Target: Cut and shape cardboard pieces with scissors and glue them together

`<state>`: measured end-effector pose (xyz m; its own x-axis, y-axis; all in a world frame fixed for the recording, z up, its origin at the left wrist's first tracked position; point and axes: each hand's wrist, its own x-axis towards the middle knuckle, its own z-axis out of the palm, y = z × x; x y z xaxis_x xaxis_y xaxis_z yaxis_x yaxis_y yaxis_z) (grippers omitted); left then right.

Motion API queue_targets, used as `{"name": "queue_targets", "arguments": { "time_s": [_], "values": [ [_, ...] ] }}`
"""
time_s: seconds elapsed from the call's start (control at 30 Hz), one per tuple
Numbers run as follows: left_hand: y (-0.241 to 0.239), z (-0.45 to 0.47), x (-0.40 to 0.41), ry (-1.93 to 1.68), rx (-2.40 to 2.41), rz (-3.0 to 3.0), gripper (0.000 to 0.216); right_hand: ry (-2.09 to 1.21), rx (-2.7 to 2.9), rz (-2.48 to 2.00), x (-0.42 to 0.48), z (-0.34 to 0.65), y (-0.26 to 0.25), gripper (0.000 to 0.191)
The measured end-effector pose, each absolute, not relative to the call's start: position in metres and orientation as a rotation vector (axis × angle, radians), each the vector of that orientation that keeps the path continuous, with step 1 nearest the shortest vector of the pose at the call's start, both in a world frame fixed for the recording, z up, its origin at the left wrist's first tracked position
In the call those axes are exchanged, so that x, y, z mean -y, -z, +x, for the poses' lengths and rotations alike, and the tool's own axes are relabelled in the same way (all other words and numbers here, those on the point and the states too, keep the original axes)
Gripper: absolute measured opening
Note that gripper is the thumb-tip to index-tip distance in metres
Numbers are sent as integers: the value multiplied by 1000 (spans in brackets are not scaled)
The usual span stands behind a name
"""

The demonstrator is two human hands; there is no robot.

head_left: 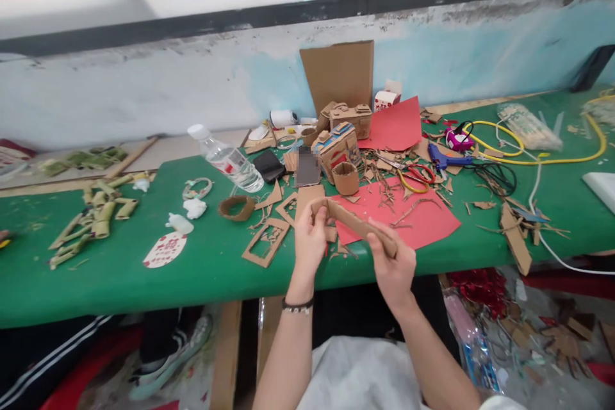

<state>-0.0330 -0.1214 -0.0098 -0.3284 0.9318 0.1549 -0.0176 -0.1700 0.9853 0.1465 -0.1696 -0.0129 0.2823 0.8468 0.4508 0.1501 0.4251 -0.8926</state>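
Note:
Between my two hands is a long cardboard strip [353, 220], held just above the table's front edge. My left hand [311, 230] grips its left end, where the strip bends, with the thumb pressed on it. The right end is pinched by my right hand [393, 262], thumb on the near side. Just beyond lies a red paper sheet [427, 214] strewn with cardboard scraps. A small cardboard ring [346, 179] stands at its far edge, beside a cardboard camera model [340, 144] with blue trim. Left of my left hand is a cut-out cardboard frame [266, 242].
A water bottle [225, 159] leans on the green table [115, 288] at left, near bamboo pieces [100, 214]. At right are a blue glue gun [449, 157], red-handled scissors [418, 176] and a yellow cable [571, 159]. Another person's leg [52, 355] shows below the table.

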Motion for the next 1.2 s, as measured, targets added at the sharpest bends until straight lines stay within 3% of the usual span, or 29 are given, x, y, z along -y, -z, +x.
{"name": "queue_targets", "arguments": {
  "time_s": [0.13, 0.27, 0.4, 0.63, 0.77, 1.03, 1.2],
  "values": [
    [14, -37, 108, -1535, -1209, 1112, 53, -523, 1229, -987, 193, 137, 13, 23],
    [6, -37, 110, -1601, -1084, 934, 49, -676, 968, -1069, 184, 139, 14, 24],
    [-4, -24, 120, -1669, -828, 738, 57, -1115, 688, -1037, 175, 133, 19, 40],
    [-10, -15, 140, -1563, -914, 846, 52, -1843, 1122, -851, 164, 141, 27, 45],
    [-8, -3, 146, -1406, -887, 1057, 53, -1719, 1229, -812, 144, 145, 27, 50],
    [-22, 8, 135, -1468, -991, 1321, 52, -1499, 1241, -894, 128, 132, 28, 57],
    [-34, 12, 133, -1507, -935, 1177, 54, -1530, 1237, -967, 117, 135, 15, 54]
  ]
}}
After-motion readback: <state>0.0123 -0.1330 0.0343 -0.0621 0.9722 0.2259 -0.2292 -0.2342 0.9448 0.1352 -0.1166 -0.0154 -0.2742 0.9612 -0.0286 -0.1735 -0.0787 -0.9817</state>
